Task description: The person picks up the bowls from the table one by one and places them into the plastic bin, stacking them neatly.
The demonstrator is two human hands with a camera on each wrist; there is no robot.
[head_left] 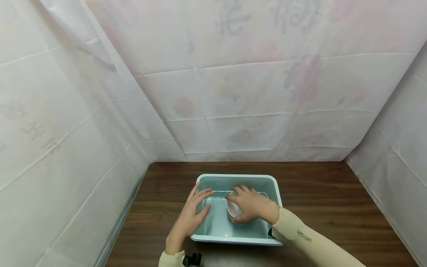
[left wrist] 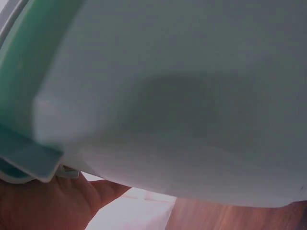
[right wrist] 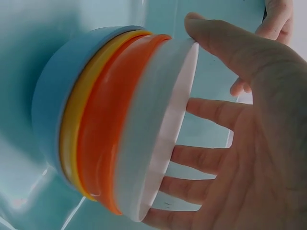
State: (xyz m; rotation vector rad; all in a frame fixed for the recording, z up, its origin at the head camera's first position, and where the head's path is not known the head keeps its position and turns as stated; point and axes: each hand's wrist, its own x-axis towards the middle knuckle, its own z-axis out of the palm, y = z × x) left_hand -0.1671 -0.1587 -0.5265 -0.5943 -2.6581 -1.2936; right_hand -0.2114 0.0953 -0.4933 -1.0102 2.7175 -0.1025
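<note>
A stack of nested bowls (right wrist: 122,124) stands in a pale blue basin (head_left: 235,240). From the bottom up they are blue, yellow, orange and white. My right hand (head_left: 251,205) is over the stack. In the right wrist view its thumb and spread, nearly straight fingers touch the rim of the white bowl (right wrist: 165,139) on top. My left hand (head_left: 191,215) is at the basin's left side, fingers spread over the rim. The left wrist view shows part of that hand (left wrist: 53,203) beside a large pale blue surface, with most fingers hidden.
The basin sits on a dark wooden table (head_left: 313,193). White printed sheeting (head_left: 253,92) hangs behind the table and along both sides. A black strap with a small device (head_left: 192,259) is on my left wrist.
</note>
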